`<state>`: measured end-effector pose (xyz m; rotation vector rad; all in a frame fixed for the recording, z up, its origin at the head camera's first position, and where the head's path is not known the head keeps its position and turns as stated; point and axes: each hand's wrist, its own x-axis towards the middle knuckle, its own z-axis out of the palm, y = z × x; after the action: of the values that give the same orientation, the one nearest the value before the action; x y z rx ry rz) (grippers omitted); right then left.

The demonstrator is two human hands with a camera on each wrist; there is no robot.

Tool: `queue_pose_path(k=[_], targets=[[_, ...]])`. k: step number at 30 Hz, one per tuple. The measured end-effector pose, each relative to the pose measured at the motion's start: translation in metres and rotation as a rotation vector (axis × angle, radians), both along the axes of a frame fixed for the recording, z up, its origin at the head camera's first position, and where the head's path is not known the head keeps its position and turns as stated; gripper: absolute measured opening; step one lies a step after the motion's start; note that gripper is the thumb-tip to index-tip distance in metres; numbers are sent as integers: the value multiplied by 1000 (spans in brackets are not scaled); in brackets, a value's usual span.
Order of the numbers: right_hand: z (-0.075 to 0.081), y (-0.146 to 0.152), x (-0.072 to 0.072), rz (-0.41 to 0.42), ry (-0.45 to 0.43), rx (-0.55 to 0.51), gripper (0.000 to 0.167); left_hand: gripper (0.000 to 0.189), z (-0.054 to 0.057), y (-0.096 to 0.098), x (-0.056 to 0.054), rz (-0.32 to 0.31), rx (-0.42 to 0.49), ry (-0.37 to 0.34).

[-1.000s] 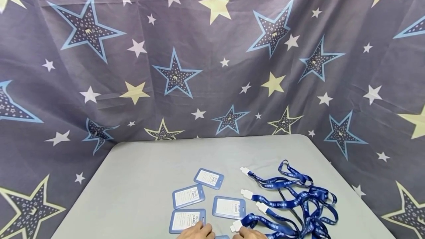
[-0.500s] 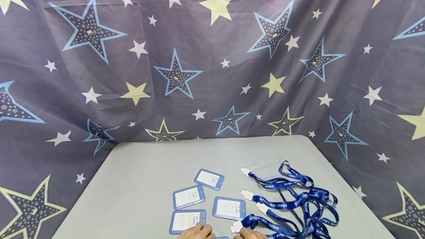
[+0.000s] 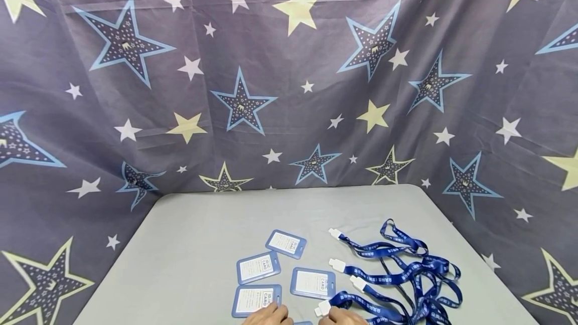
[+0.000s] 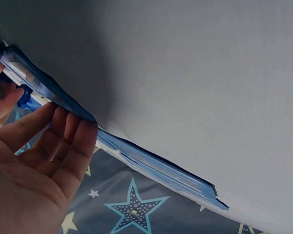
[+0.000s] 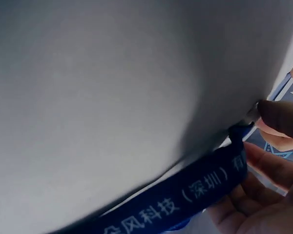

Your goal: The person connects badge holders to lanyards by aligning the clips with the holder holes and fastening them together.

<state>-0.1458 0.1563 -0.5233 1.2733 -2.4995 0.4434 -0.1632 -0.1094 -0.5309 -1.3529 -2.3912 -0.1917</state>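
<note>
In the head view, my left hand (image 3: 268, 314) is at the bottom edge, overlapping a blue-framed card holder (image 3: 256, 300). The left wrist view has its fingers (image 4: 80, 141) on the edge of another card holder (image 4: 53, 92), whose far end reaches the right hand's fingertips. Only a blue sliver of that holder shows between the hands from above. My right hand (image 3: 341, 316) is beside a white lanyard clip (image 3: 322, 308). Seen from the right wrist, thumb and fingers pinch the end of a blue lanyard (image 5: 176, 200) with white lettering; its strap runs across the fingers.
Three more card holders, one (image 3: 286, 244) farther back, lie on the grey table (image 3: 203, 229) in front of the left hand. Several blue lanyards (image 3: 420, 275) lie tangled at the right, their white clips (image 3: 337, 265) pointing left. A star-printed curtain (image 3: 289, 74) surrounds the table.
The head view has shifted slightly, so everything sits a few pixels farther right. Both hands, the card holders and the lanyards look otherwise the same.
</note>
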Motion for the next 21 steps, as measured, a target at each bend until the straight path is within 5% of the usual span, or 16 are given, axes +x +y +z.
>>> queue_pose_path(k=[11,21], targets=[[7,6,-12,148,354,-6,7,21,-4,0,0,-6,-11,86],[10,5,-8,63,272,-61,13,23,-7,1,1,0,55,115]])
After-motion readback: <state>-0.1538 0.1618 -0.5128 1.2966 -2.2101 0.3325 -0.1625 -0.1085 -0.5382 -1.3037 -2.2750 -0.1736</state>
